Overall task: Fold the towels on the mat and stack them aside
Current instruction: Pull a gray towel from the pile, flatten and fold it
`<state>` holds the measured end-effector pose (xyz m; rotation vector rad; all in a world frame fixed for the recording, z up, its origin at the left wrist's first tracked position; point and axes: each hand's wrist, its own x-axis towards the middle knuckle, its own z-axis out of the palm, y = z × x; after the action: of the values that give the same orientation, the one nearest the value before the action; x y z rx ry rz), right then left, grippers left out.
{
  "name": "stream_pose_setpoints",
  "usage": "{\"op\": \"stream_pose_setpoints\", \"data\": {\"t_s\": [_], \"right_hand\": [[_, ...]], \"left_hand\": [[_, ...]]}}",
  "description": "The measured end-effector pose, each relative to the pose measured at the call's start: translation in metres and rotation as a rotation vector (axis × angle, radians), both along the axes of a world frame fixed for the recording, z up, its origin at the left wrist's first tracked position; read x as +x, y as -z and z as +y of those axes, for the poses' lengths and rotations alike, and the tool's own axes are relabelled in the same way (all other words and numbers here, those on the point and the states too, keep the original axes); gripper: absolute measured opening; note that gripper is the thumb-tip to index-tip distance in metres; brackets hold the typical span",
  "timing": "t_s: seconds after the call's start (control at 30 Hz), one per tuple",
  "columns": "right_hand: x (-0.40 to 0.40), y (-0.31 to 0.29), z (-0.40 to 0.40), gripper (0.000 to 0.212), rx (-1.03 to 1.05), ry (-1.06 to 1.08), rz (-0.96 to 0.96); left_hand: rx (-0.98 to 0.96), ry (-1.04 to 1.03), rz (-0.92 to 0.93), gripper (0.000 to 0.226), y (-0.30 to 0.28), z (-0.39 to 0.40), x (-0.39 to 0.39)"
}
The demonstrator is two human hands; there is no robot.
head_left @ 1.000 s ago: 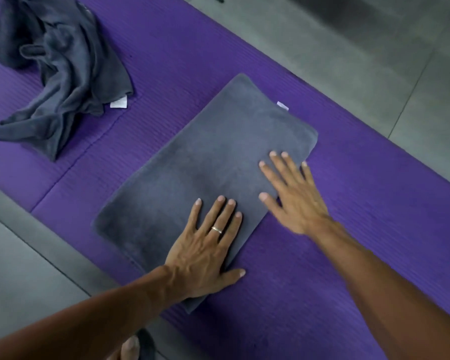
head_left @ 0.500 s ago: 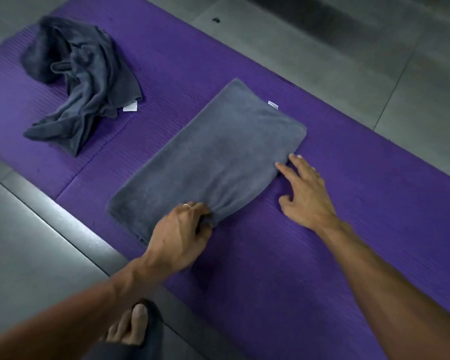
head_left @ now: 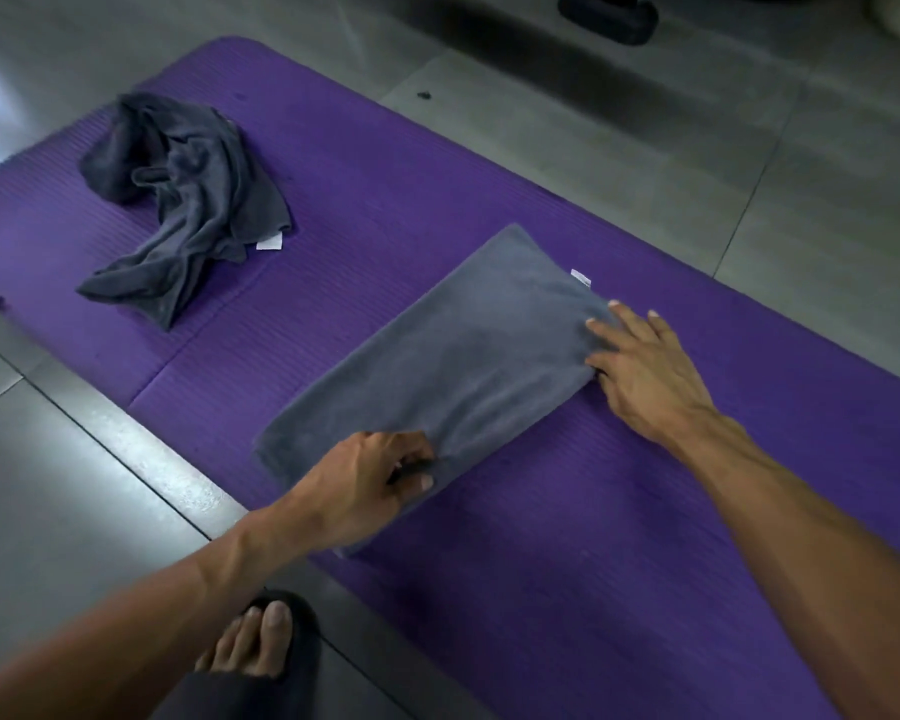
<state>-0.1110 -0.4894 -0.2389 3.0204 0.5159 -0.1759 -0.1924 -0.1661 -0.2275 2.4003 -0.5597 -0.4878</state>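
A folded grey towel point(head_left: 453, 366) lies flat and slanted on the purple mat point(head_left: 619, 537). My left hand point(head_left: 370, 485) pinches its near long edge between thumb and fingers, and the cloth is slightly lifted there. My right hand point(head_left: 645, 371) is at the towel's right short end, with the index finger on top and the thumb at the edge, pinching that end. A second dark grey towel point(head_left: 188, 200) lies crumpled on the mat at the far left, with a white label showing.
Grey tiled floor point(head_left: 63, 511) surrounds the mat. My foot in a dark sandal point(head_left: 266, 641) stands on the floor by the mat's near edge. A dark object point(head_left: 609, 15) sits on the floor at the far top.
Both hands lay flat on the towel a second ago. The left hand then curled and pinched the near edge. The right hand slid to the right end and took hold of it.
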Motion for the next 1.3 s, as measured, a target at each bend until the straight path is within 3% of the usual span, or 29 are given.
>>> {"op": "stream_pose_setpoints", "data": {"t_s": [0.2, 0.37, 0.53, 0.67, 1.07, 1.13, 1.2, 1.3], "right_hand": [[-0.058, -0.029, -0.042, 0.021, -0.191, 0.014, 0.260], [-0.043, -0.065, -0.031, 0.010, -0.089, 0.190, 0.477], [0.004, -0.064, -0.006, 0.016, -0.083, 0.143, 0.098], [0.030, -0.037, 0.021, 0.019, -0.114, 0.179, -0.055], [0.043, 0.014, 0.037, 0.020, -0.088, 0.250, -0.121], [0.046, 0.016, 0.038, 0.020, -0.073, 0.245, -0.101], [0.049, 0.019, 0.035, 0.022, -0.066, 0.248, -0.103], [0.049, 0.019, 0.035, 0.028, 0.010, 0.303, -0.178]], "left_hand": [[-0.038, 0.123, -0.018, 0.005, 0.006, -0.021, -0.008], [-0.025, 0.107, -0.057, 0.013, -0.014, -0.011, 0.017], [0.262, -0.030, -0.202, 0.014, -0.016, 0.006, 0.045], [0.452, -0.117, -0.196, 0.025, -0.009, 0.007, 0.058], [0.775, -0.012, -0.301, 0.031, 0.008, -0.004, 0.069], [0.708, 0.037, -0.456, 0.040, 0.013, -0.009, 0.070], [0.506, 0.149, -0.557, 0.046, 0.022, -0.020, 0.071], [0.481, 0.303, -0.463, 0.056, 0.039, -0.039, 0.068]]}}
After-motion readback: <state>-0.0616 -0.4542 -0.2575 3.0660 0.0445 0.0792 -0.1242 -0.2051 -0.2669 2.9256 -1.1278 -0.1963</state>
